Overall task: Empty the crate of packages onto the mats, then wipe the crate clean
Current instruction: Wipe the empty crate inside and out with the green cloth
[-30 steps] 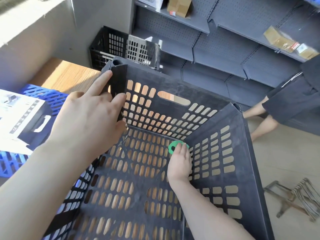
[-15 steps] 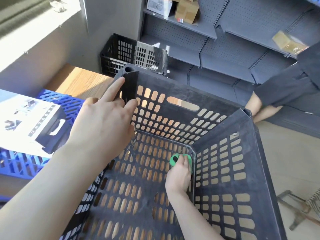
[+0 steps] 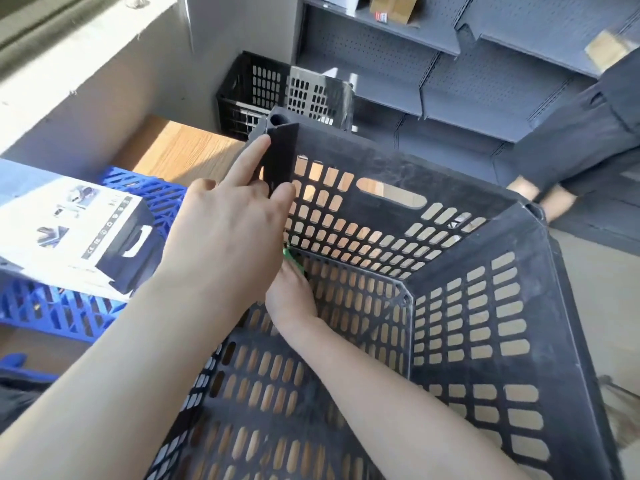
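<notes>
- Grips crate [image 3: 398, 164], standing on wooden table [image 3: 187, 150], by far-left corner post with left hand [image 3: 221, 237]; best kept braced firm
- Pinches green wiper [image 3: 292, 264] in right hand [image 3: 291, 299], down in floor corner beneath; press into slots, drag outward along ribs

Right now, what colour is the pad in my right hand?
Green: head view, a sliver of the pad shows above the right hand inside the crate.
</notes>
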